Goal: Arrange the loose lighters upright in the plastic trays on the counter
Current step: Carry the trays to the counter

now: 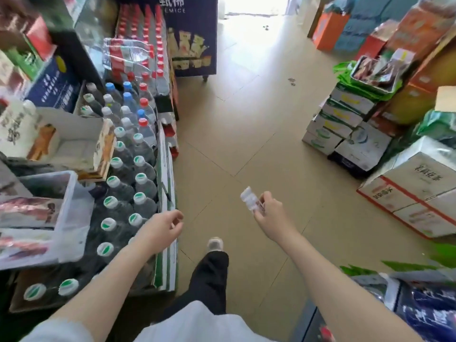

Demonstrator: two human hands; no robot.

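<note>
I am standing in a shop aisle, looking down over my own two bare arms at a pale tiled floor [246,134]. Stacked cartons [407,191] of goods line my right side. On my left an open cardboard case of water bottles [128,183] with white and green caps runs along the aisle, and beside it sits a clear plastic bin [61,213] with packets inside; I cannot tell whether it is one of the trays meant for the lighters, and no tabletop shows plainly here. One leg in a dark trouser and a light shoe [215,243] steps forward below. My left hand [160,230] hangs over the edge of the bottle case, fingers loosely curled, its grip holding nothing. My right hand [267,213] is raised over the floor, its grip pinching a small, pale, see-through object [249,199] between thumb and fingertips; it is blurred, and I take it for a lighter or a small bundle of them, though I cannot be sure. I judge it light, stiff and smooth-sided, so likely to slip or twist in a loose pinch. Taking it across the middle of its body, with the long axis upright, should make standing it in a tray slot easier.
</note>
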